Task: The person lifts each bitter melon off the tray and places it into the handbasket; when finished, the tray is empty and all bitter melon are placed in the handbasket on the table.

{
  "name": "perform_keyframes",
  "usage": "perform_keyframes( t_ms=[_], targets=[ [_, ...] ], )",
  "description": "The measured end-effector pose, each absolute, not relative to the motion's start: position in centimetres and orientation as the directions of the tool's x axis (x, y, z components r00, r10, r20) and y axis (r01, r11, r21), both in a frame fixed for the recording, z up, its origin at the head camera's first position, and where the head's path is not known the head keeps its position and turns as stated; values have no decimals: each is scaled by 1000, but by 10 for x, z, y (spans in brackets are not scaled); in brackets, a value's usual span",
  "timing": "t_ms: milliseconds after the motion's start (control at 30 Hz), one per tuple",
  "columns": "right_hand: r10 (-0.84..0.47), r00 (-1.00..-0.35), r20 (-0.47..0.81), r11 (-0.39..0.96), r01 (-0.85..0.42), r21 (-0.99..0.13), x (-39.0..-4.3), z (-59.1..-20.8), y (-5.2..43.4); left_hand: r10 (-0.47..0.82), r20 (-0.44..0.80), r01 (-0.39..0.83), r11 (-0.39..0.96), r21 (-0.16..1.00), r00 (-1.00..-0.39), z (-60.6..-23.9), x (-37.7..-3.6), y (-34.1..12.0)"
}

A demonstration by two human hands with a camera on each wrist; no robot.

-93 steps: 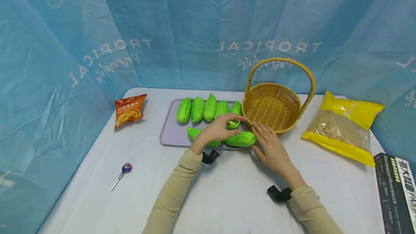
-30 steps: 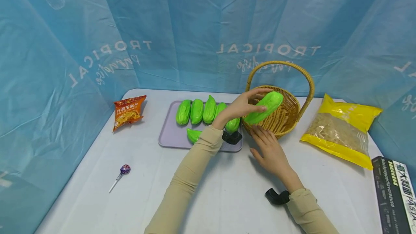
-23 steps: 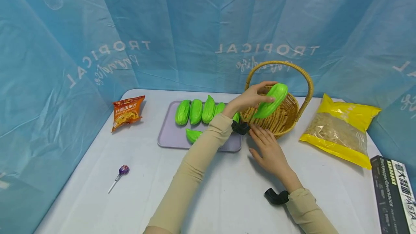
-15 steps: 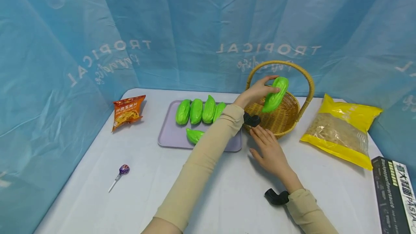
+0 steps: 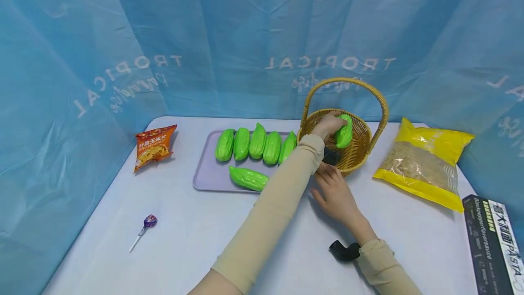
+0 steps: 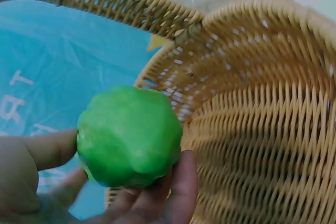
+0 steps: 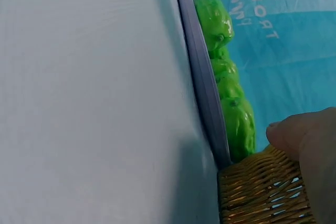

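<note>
An orange snack bag (image 5: 154,145) and a lollipop (image 5: 150,221) lie at left. On a lilac tray (image 5: 204,179), five green gourds (image 5: 241,144) form a row behind a sixth gourd (image 5: 247,178), all six apparently left to handle. A person's left hand (image 5: 329,123) grips another gourd (image 5: 344,132) between thumb and fingers over a wicker basket (image 5: 356,156), not yet released. The right hand (image 5: 335,195), fingers extended, rests at the basket's near rim. A yellow bag (image 5: 427,163) and black pasta box (image 5: 493,245) lie far right.
</note>
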State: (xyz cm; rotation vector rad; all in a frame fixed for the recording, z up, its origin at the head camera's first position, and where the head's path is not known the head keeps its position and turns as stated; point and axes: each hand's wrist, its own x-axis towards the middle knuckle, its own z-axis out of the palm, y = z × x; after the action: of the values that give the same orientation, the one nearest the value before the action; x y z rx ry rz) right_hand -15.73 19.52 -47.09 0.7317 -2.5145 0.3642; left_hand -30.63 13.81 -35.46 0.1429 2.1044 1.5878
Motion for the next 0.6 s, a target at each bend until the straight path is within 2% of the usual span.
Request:
perform_keyframes(
  t_ms=[133,300,433,600],
  targets=[
    [-430,-746,509,833,-545,-95,-156,-471,195,290,-383,-310,268,912,-877,-363,-303,148],
    [-401,-777,485,855,-508,-107,-154,-474,191,216,-421,-368,246,897,-881,-370,-302,153],
    [-400,-785,472,859,-501,-106,-154,-472,191,233,-443,-417,154,896,-866,-369,-302,155],
    [-423,-745,516,831,-546,-109,-156,-471,197,292,-449,-447,78,891,-844,-367,-303,156]
  ],
)
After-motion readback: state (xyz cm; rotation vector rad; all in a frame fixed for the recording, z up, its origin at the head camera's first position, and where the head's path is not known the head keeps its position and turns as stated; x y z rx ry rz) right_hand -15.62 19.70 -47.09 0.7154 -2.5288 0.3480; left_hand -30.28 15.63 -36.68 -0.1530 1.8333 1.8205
